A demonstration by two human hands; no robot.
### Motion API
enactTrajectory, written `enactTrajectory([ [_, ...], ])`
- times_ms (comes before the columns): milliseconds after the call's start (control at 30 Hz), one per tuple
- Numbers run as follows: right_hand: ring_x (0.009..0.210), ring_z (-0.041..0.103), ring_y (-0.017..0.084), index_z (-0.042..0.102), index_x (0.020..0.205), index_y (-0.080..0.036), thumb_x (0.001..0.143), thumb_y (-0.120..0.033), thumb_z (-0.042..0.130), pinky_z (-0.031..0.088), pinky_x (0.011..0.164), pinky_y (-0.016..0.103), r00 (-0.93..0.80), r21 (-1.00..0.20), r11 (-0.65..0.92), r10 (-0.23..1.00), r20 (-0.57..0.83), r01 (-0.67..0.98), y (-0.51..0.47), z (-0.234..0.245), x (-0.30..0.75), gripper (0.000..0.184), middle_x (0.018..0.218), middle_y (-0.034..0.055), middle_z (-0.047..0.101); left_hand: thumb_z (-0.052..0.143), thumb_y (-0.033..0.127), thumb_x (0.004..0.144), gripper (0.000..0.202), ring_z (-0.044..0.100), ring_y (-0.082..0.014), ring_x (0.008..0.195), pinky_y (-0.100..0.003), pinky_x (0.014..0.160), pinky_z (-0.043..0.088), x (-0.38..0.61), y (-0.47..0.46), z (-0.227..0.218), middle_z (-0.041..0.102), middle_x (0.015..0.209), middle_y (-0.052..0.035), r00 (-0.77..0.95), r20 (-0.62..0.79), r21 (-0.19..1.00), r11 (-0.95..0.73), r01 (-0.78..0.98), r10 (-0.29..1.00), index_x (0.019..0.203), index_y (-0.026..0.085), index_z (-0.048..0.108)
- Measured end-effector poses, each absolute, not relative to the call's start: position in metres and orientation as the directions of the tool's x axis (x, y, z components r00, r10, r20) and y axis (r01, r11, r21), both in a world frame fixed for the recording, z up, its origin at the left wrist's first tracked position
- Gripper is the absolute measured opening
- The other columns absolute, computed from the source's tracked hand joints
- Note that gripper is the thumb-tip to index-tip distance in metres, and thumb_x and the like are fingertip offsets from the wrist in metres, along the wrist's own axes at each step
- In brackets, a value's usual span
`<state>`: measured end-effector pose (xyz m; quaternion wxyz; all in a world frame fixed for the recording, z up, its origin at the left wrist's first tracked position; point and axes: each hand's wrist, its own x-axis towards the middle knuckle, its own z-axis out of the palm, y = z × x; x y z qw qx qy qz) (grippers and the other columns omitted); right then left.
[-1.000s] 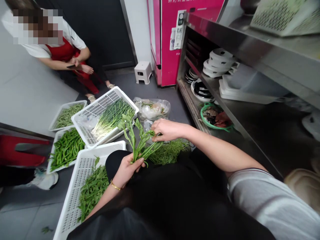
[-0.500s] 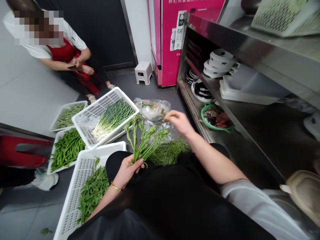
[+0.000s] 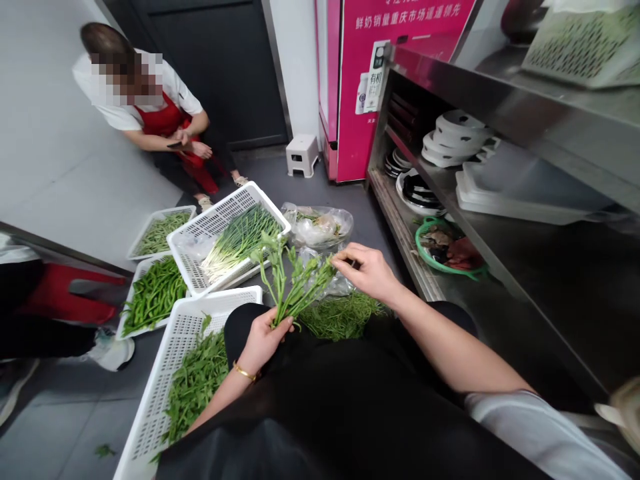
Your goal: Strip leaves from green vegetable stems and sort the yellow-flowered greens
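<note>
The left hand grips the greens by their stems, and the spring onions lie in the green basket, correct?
Not quite: the head view shows the spring onions in a white crate. The left hand does grip the greens by their stems.

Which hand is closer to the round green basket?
Right. In the picture, the right hand is left of the green basket; the left hand, holding the leafy green stems, is farther left and lower.
</note>
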<state>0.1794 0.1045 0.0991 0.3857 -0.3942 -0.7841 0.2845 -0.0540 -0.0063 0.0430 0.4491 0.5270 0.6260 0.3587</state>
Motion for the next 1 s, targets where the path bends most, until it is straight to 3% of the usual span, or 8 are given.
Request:
enactTrajectory([
  [100, 0.065, 0.051, 0.011, 0.065, 0.090, -0.016, 0.074, -0.041, 0.062, 0.040, 0.064, 0.025, -0.451, -0.688, 0.541, 0.828, 0.334, 0.484, 0.113, 0.112, 0.152, 0.030, 0.082, 0.0041, 0.061, 0.060, 0.034, 0.076, 0.020, 0.051, -0.0134, 0.056, -0.023, 0.056, 0.040, -0.052, -0.007, 0.041, 0.060, 0.062, -0.0018, 0.008, -0.101, 0.898, 0.088, 0.431, 0.995, 0.069, 0.015, 0.062],
  [167, 0.061, 0.048, 0.010, 0.066, 0.079, -0.015, 0.071, -0.041, 0.065, 0.036, 0.060, 0.024, -0.539, -0.678, 0.523, 0.814, 0.218, 0.515, 0.124, 0.108, 0.143, 0.027, 0.073, 0.0019, 0.059, 0.059, 0.031, 0.076, 0.017, 0.051, -0.0138, 0.057, -0.024, 0.058, 0.039, -0.052, -0.007, 0.039, 0.059, 0.061, -0.0014, 0.026, -0.058, 0.879, 0.039, 0.475, 0.998, 0.070, 0.015, 0.063],
  [233, 0.059, 0.046, 0.009, 0.065, 0.070, -0.014, 0.073, -0.037, 0.062, 0.035, 0.058, 0.023, -0.601, -0.762, 0.467, 0.789, 0.130, 0.448, 0.133, 0.099, 0.146, 0.023, 0.065, -0.0001, 0.057, 0.060, 0.029, 0.075, 0.015, 0.048, -0.0127, 0.054, -0.023, 0.056, 0.037, -0.054, -0.008, 0.037, 0.056, 0.058, -0.0003, 0.007, -0.025, 0.859, 0.018, 0.511, 1.000, 0.067, 0.016, 0.062],
  [333, 0.053, 0.046, 0.008, 0.065, 0.078, -0.015, 0.075, -0.040, 0.058, 0.035, 0.052, 0.022, -0.516, -0.926, 0.249, 0.854, 0.072, 0.283, 0.136, 0.083, 0.172, 0.027, 0.061, -0.0015, 0.055, 0.062, 0.027, 0.072, 0.016, 0.045, -0.0119, 0.052, -0.022, 0.053, 0.033, -0.060, -0.008, 0.034, 0.053, 0.054, 0.0007, -0.045, 0.004, 0.851, 0.021, 0.525, 0.999, 0.060, 0.017, 0.058],
  [467, 0.045, 0.041, 0.007, 0.063, 0.077, -0.014, 0.073, -0.044, 0.059, 0.032, 0.043, 0.021, -0.296, -0.969, 0.057, 0.955, -0.018, 0.241, 0.117, 0.062, 0.207, 0.030, 0.054, -0.0033, 0.049, 0.064, 0.033, 0.070, 0.020, 0.044, -0.0102, 0.048, -0.021, 0.048, 0.032, -0.063, -0.001, 0.029, 0.057, 0.057, -0.0008, -0.031, -0.199, 0.940, 0.200, 0.276, 0.979, 0.062, 0.016, 0.057],
  [633, 0.050, 0.046, 0.008, 0.065, 0.075, -0.014, 0.070, -0.043, 0.062, 0.036, 0.046, 0.020, -0.455, -0.925, 0.083, 0.885, -0.102, 0.370, 0.092, 0.050, 0.182, 0.029, 0.061, 0.0000, 0.057, 0.069, 0.036, 0.068, 0.028, 0.041, -0.0061, 0.042, -0.019, 0.040, 0.028, -0.038, 0.020, 0.032, 0.059, 0.059, -0.0010, 0.022, -0.349, 0.905, 0.343, -0.253, 0.937, 0.068, 0.014, 0.052],
  [833, 0.039, 0.040, 0.006, 0.050, 0.059, -0.017, 0.065, -0.046, 0.066, 0.035, 0.041, 0.019, -0.450, -0.990, -0.081, 0.884, -0.124, 0.115, 0.100, 0.054, 0.141, 0.034, 0.043, -0.0059, 0.047, 0.071, 0.032, 0.067, 0.030, 0.053, -0.0094, 0.047, -0.020, 0.043, 0.037, -0.013, 0.025, 0.041, 0.064, 0.066, -0.0033, -0.009, -0.346, 0.887, 0.324, -0.329, 0.938, 0.081, 0.013, 0.054],
  [1000, 0.039, 0.045, 0.007, 0.051, 0.061, -0.017, 0.064, -0.046, 0.068, 0.037, 0.041, 0.020, -0.377, -0.984, -0.173, 0.915, -0.145, -0.042, 0.094, 0.041, 0.153, 0.035, 0.046, -0.0049, 0.051, 0.069, 0.033, 0.070, 0.029, 0.056, -0.0117, 0.049, -0.021, 0.043, 0.039, -0.018, 0.017, 0.034, 0.064, 0.067, -0.0037, -0.023, -0.389, 0.857, 0.352, -0.377, 0.921, 0.082, 0.013, 0.052],
])
